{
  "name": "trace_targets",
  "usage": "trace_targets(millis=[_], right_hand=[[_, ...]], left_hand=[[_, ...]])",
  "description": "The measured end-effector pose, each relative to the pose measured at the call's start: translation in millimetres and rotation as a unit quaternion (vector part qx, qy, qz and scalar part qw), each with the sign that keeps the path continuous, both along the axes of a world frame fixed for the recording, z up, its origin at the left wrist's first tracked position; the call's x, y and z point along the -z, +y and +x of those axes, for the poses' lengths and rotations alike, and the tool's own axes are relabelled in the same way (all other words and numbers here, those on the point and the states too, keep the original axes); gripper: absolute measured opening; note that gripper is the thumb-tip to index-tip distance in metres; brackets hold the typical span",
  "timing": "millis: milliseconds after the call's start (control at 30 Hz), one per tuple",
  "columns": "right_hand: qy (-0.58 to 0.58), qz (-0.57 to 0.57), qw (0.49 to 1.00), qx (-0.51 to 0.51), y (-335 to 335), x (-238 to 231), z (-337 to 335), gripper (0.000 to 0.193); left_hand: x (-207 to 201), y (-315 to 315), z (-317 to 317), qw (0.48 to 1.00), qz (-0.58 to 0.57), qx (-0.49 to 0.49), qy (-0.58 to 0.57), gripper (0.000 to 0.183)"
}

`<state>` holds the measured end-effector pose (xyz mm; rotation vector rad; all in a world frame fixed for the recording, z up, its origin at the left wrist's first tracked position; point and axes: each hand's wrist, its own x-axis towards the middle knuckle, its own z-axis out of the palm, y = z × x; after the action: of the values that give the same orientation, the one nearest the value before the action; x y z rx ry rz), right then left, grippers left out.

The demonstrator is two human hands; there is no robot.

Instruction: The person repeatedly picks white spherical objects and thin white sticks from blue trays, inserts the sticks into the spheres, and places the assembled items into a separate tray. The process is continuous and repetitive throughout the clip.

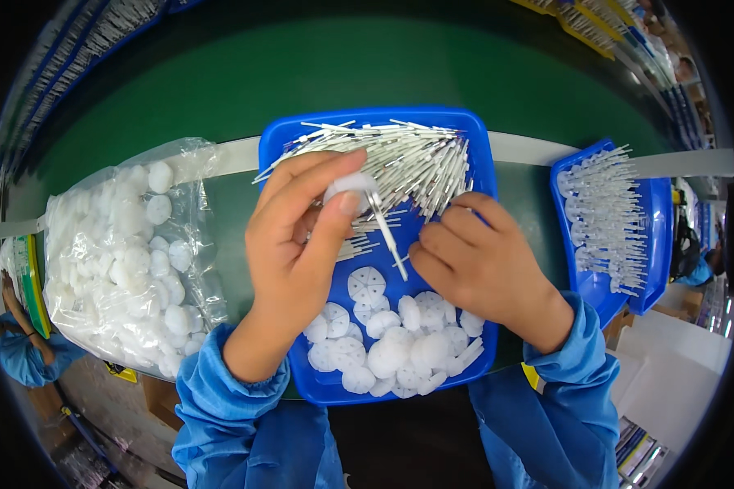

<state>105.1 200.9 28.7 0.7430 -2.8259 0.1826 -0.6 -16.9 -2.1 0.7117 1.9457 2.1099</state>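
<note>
Two hands work over the blue tray [289,130]: left hand [298,244] pinches a white disc [352,182] with its thin rod [386,231]; right hand [481,261] curls, fingers together, just right. A loose pinch could drop the rod among near discs [395,342].

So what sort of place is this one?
Probably a factory assembly line: a green conveyor belt, blue trays of white sticks and discs, and a bag of more discs. The left hand holds one assembled piece.

Blue elastic-cuffed sleeves [220,383], bare hands
</note>
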Motion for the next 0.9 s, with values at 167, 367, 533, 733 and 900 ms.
trace_targets(millis=[167, 367, 533, 733, 900], right_hand=[[-0.085, -0.444, 0.883, 0.126, 9, -7, -5, 0.016], [-0.069, -0.530, 0.843, 0.062, -6, 15, -35, 0.013], [-0.046, -0.461, 0.879, 0.114, -9, 24, -37, 0.021], [-0.037, -0.476, 0.866, 0.147, -11, 31, -32, 0.024], [-0.073, -0.473, 0.866, 0.145, -14, 23, -30, 0.026]], left_hand=[[9, 6, -3, 0.999, 0.001, 0.008, -0.048, 0.043], [10, 6, 3, 0.999, -0.020, 0.011, -0.022, 0.045], [10, 8, 3, 0.999, -0.003, -0.020, -0.037, 0.041], [12, 7, -1, 0.999, -0.011, -0.046, 0.004, 0.038], [8, 8, -1, 0.992, -0.061, -0.084, 0.071, 0.039]])
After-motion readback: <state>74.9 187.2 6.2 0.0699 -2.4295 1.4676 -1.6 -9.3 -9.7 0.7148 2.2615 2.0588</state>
